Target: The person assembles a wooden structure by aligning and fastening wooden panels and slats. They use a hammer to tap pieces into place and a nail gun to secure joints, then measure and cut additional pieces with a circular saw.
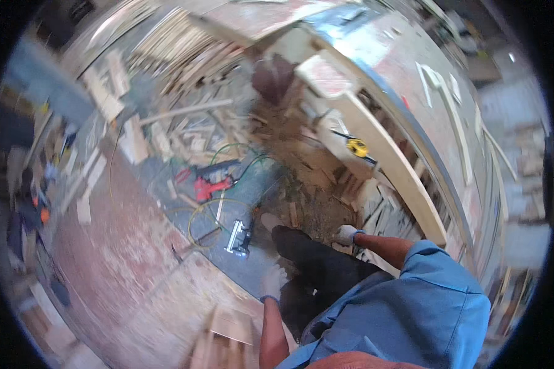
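Note:
My left hand (273,283), in a pale work glove, hangs beside my dark trousers near the edge of the worn tabletop. Motion smears its fingers. On the grey surface just ahead of it lies a silver and black nail gun (239,238), and farther off a red air tool (212,187) with a thin hose. My right hand (349,234), also gloved, is curled closed at my right side, next to the long wooden workbench edge (406,175); whatever it may hold is hidden. A yellow tape measure (356,147) rests on wood beyond that hand.
Wood offcuts (191,132) litter the area ahead, with a stack of thin strips (178,46) behind. A yellowish hose (194,224) loops near the tools. Long boards (455,126) lie on the right-hand table. A small wooden piece (231,323) stands at the lower left.

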Tool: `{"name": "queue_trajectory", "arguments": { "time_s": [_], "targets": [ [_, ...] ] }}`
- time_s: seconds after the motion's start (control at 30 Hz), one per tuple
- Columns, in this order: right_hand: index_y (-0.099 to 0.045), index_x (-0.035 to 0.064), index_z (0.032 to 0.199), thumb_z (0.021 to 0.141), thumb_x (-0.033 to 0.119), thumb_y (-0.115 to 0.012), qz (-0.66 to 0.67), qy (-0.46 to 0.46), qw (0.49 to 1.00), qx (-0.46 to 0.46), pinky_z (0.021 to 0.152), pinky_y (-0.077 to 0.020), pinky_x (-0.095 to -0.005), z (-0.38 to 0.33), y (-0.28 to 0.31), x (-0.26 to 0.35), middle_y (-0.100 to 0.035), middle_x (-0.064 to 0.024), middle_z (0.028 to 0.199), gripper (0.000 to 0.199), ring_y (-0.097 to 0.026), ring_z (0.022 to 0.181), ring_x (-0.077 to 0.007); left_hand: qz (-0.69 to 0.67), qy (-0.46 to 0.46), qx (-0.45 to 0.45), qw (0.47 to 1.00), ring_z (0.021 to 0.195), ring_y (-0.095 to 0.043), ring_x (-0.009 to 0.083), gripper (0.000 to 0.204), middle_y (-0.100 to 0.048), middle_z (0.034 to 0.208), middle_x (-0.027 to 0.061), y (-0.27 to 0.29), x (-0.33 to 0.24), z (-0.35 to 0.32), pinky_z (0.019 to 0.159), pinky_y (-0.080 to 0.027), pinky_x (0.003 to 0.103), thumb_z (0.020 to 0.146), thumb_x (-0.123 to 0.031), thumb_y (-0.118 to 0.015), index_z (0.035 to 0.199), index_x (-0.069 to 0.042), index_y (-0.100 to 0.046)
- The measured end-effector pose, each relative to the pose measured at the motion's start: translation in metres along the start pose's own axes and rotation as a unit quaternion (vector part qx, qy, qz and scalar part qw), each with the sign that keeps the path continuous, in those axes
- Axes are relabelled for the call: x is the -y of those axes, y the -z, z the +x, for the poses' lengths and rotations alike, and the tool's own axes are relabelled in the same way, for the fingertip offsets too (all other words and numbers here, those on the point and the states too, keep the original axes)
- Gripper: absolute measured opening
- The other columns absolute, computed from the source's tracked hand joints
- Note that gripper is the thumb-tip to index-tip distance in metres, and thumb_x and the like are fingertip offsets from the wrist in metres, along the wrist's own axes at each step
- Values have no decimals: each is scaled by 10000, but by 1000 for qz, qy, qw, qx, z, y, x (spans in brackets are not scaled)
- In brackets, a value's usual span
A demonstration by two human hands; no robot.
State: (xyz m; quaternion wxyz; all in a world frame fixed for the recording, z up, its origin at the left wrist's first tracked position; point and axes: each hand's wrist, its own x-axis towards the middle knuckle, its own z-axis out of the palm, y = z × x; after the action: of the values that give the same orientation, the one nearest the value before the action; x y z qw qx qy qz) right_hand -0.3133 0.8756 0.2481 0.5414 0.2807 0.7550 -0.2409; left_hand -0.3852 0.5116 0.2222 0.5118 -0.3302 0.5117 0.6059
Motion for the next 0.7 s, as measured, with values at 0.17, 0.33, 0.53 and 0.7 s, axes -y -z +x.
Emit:
{"name": "queue_trajectory", "arguments": {
  "time_s": [0.17,0.33,0.53,0.7],
  "targets": [
    [-743,13,861,866,360,-619,165,26,970,-179,666,-549,-362,-44,-46,-5,-723,-121,752,370,-698,666,-258,264,-124,36,956,822,-686,263,250,-688,1025,159,93,24,50,671,-568,370,950,-126,-506,1156,-29,-609],
    [-723,11,986,850,476,-578,318,-20,940,-123,842,-517,-463,-70,-75,-10,-699,-245,1007,506,-667,975,-408,354,-135,15,925,791,-694,292,174,-703,974,163,151,-30,54,650,-566,393,922,-131,-543,1024,-33,-643],
    [-745,46,992,872,522,-544,237,0,958,-161,865,-515,-458,-93,-146,-27,-714,-217,986,531,-675,971,-398,105,-58,-66,991,695,-672,315,203,-687,884,174,154,-22,-5,582,-552,389,916,-147,-543,1055,-16,-611],
    [-747,55,1021,871,508,-557,209,21,969,-132,894,-519,-447,-76,-145,-35,-721,-202,1001,512,-675,988,-393,208,-67,-71,973,703,-672,264,203,-694,862,150,162,19,-46,595,-548,363,920,-181,-571,998,-5,-634]
  ]
}}
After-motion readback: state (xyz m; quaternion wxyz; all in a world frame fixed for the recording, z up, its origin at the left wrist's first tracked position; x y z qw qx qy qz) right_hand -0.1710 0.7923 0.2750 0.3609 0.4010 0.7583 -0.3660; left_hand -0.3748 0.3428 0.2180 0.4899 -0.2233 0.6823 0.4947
